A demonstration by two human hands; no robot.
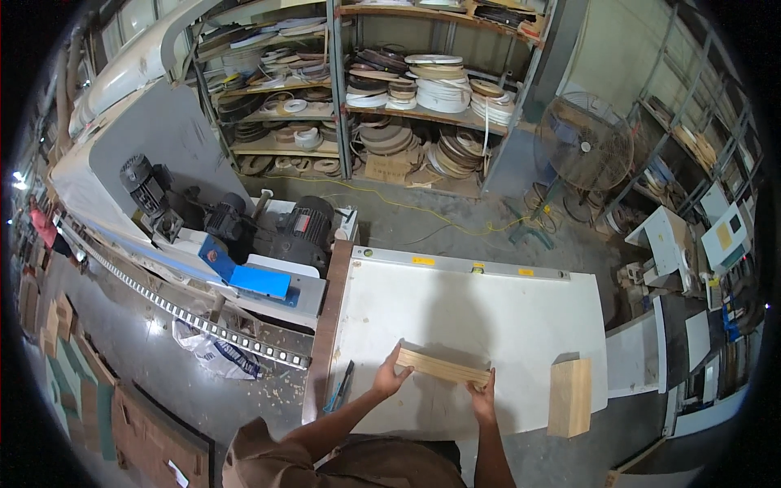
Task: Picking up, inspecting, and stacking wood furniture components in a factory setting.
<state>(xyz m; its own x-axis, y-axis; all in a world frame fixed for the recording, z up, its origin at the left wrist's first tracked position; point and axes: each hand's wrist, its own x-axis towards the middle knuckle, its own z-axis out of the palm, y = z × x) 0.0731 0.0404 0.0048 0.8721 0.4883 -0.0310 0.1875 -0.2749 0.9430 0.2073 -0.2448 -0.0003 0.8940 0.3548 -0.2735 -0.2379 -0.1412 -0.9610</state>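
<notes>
A short length of pale wooden board [443,368] is held level over the white tabletop [521,325]. My left hand [392,376] grips its left end, thumb along the near side. Around its right end the fingers of my right hand [482,392] are closed. To the right, a stack of similar wooden pieces [569,397] lies at the table's near right edge. A utility knife [348,381] and a blue-handled tool [332,400] lie by the left edge, beside my left forearm. Along the table's far edge rests a long spirit level [460,264].
A large machine with motors [305,228] and a blue bracket [260,281] stands against the table's left. Shelves [423,114] of edge-banding rolls line the back. A pedestal fan [586,146] stands behind right, with a yellow cable [423,215] across the floor. Far left, another person [47,228] stands.
</notes>
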